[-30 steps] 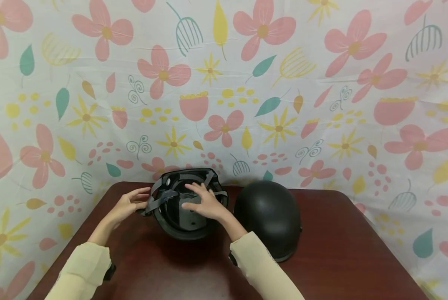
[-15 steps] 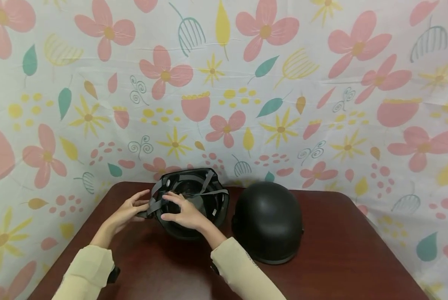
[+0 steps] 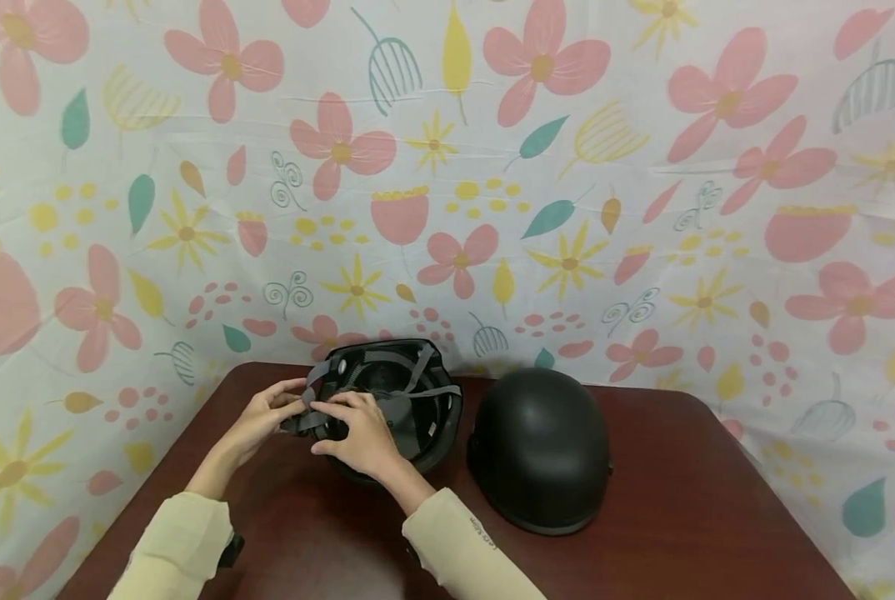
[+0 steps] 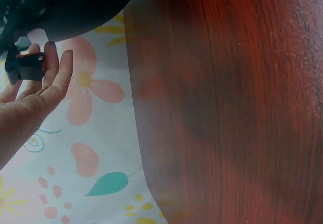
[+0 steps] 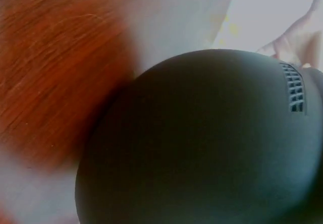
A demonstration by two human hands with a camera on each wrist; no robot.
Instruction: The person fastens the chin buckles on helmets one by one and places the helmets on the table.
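A black helmet lies with its hollow inside facing me, its padding and grey straps showing. At its left side my left hand holds the chin strap by its black buckle end. In the left wrist view the black buckle sits against the curled fingers of that hand. My right hand reaches across the helmet's opening from the right. Its index fingertip is right at the strap, with the thumb spread apart below. A second black helmet stands dome up to the right.
Both helmets are on a dark red-brown wooden table. Behind it hangs a white floral cloth, close to the table's back edge. The second helmet stands near my right forearm.
My right hand has moved left across the helmet's opening to the strap beside my left hand. My left hand stays at the helmet's left side. The camera view has shifted slightly.
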